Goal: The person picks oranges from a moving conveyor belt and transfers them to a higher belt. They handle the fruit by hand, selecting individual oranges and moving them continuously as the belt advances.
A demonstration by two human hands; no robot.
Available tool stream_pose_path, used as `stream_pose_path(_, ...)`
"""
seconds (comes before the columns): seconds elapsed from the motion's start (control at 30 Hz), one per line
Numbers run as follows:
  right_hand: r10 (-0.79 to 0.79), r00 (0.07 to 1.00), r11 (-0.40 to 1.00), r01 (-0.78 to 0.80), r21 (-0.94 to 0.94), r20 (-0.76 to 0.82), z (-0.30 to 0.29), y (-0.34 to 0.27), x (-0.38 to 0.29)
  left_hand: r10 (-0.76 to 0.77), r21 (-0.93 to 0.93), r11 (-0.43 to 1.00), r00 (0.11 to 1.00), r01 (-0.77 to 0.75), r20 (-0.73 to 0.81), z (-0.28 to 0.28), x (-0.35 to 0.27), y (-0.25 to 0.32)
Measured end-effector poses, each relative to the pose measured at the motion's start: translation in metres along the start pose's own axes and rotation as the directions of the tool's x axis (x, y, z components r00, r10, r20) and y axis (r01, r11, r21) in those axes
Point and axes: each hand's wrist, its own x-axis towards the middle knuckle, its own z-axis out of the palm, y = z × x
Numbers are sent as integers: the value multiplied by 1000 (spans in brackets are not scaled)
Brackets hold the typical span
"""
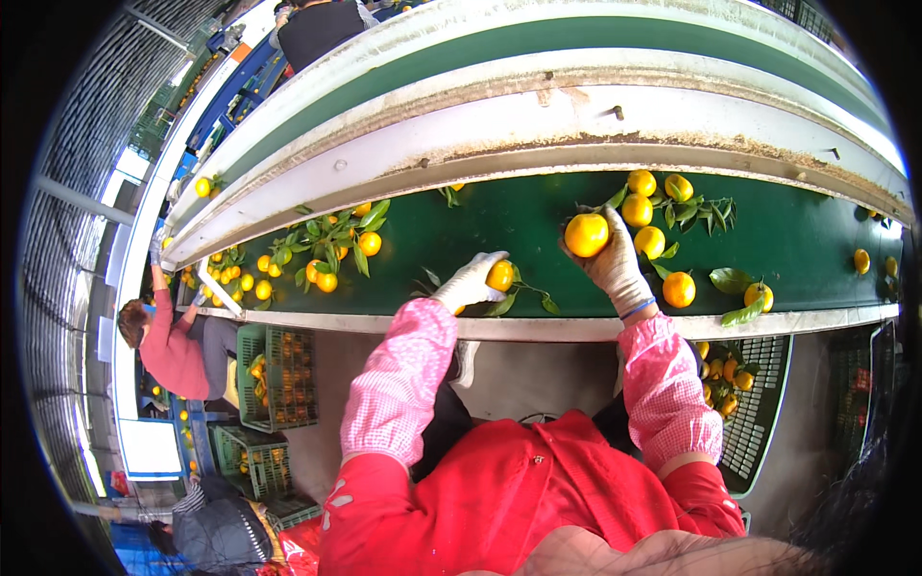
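My left hand [472,281], in a pale knit glove, has its fingers around an orange citrus fruit [500,276] low over the green conveyor belt [533,216]; leaves lie beside it. In my right hand [612,263], gloved too, a larger orange citrus fruit [586,235] rests against the fingers, above the belt. Loose fruits [637,210] and a leafy sprig [695,211] lie just right of that hand, with another fruit [678,289] nearer the belt's front edge. A cluster of leafy fruits [328,245] sits on the belt to the left.
A white metal rail [533,329] edges the belt in front of me; a rusty, bolted side wall [490,129] stands behind it. Green plastic crates with fruit stand below, at right [756,403] and left [277,414]. Co-workers [176,345] are at the far left and beyond the belts [320,32].
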Motion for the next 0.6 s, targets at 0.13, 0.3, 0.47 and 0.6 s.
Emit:
stream_pose_path(0.13, -148, 963, 845, 240, -477, 223, -13, 0, 10, 14, -111, 992, 927, -61, -375, 9, 10, 22)
stream_pose_path(0.3, 148, 931, 743, 118, -659, 333, 10, 22, -17, 116, 164, 986, 785, -19, -608, -22, 4, 79)
stream_pose_path(0.47, 343, 907, 860, -197, -470, 247, 20, 49, -21, 431, 149, 903, 846, -404, -313, -29, -16, 96)
stream_pose_path(0.6, 295, 925, 910, -196, -366, 239, 49, 51, -28, 224, -13, 962, 820, -271, -526, -80, -22, -3)
